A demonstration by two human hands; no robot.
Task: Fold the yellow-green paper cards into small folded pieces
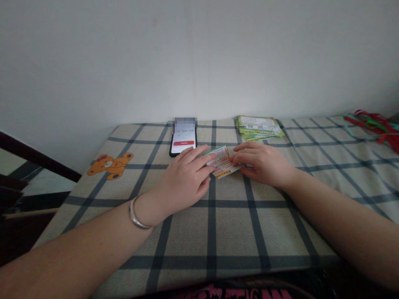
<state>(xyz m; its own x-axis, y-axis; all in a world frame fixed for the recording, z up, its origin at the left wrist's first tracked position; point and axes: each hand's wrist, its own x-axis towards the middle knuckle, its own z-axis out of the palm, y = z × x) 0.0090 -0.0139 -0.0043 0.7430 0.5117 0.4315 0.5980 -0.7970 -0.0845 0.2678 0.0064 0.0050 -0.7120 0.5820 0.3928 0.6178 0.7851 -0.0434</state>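
A small printed leaflet, white with red, yellow and green print, lies between my two hands over the checked tablecloth. It looks folded. My left hand, with a silver bangle at the wrist, holds the leaflet's left side under its fingertips, the fingers fairly straight. At the right edge, my right hand pinches the paper between bent fingers and thumb; the thumb is partly hidden. Beyond the right hand, near the wall, rests a loose stack of green and white leaflets.
A phone with a lit screen lies just past my left hand. A flat orange bear figure is on the checked tablecloth at left. Red and green tangled items lie far right. A white wall borders the table's back.
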